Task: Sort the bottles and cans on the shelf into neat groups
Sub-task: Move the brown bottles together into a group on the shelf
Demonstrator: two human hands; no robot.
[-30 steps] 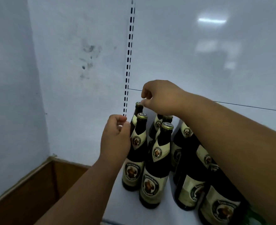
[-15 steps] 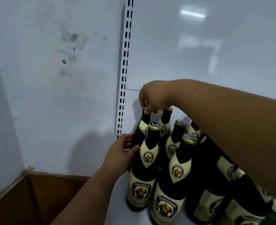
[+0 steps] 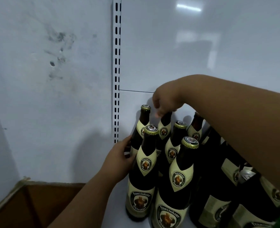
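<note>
- The white shelf (image 3: 116, 211) shows only a narrow bare strip below the left forearm; its left edge drops off beside a brown wooden surface (image 3: 37, 203) further left of that arm.
- Just above the left hand (image 3: 119, 160), a slotted upright rail (image 3: 117, 71) runs up the white back wall (image 3: 202, 55), so the room behind the hands is closed off, with open wall space only above them.
- The dark beer bottles (image 3: 177, 186) stand upright and packed close together, filling the space between the two hands and under the right forearm.
- The left hand lies against the left side of the cluster, fingers reaching round the back-left bottle (image 3: 141, 129) and behind the front-left bottle (image 3: 144, 175); the fingertips are hidden, so how firmly it grips I cannot tell.
- The right hand (image 3: 164, 102) comes in from the right over the bottles, its blurred fingers pointing down onto the top of a back-row bottle (image 3: 164, 125), apparently pinching its cap.
- The back-left bottle's gold cap stands just left of the right hand, untouched.
- Below the right forearm, a silvery can top (image 3: 248, 176) peeks out among the nearest bottles.
</note>
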